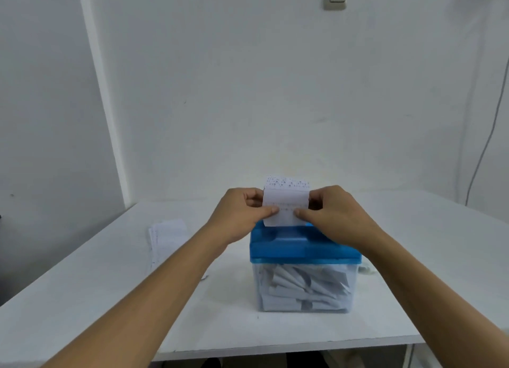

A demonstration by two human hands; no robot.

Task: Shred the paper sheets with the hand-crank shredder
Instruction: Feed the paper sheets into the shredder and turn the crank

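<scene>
Through the head camera I look down on a white surface [110, 299] with a hand-crank shredder [297, 257] standing just below the middle of my view, toward six o'clock. It has a blue lid [292, 246] over a clear bin [303, 288]. The bin is well filled with pale paper strips [292, 282], so I judge that a good share of the shredding is already done.

Both hands meet directly above the lid, at twelve o'clock from it. The left hand [242, 216] pinches the left edge of a small printed paper sheet [286, 199], and the right hand [333, 216] pinches its right edge. On each hand the fingers [271, 210] are closed on the paper, thumb on the near face.

The sheet stands upright with its lower edge at the lid's top, where I take the feed slot to be. I cannot tell whether it has entered.

At nine o'clock from the shredder, well apart, a stack of further sheets [166, 235] lies flat on the surface. Those are left to shred, as is this one. I cannot make out the crank. Neither hand is on it, so cranking this sheet through is not yet begun.
</scene>
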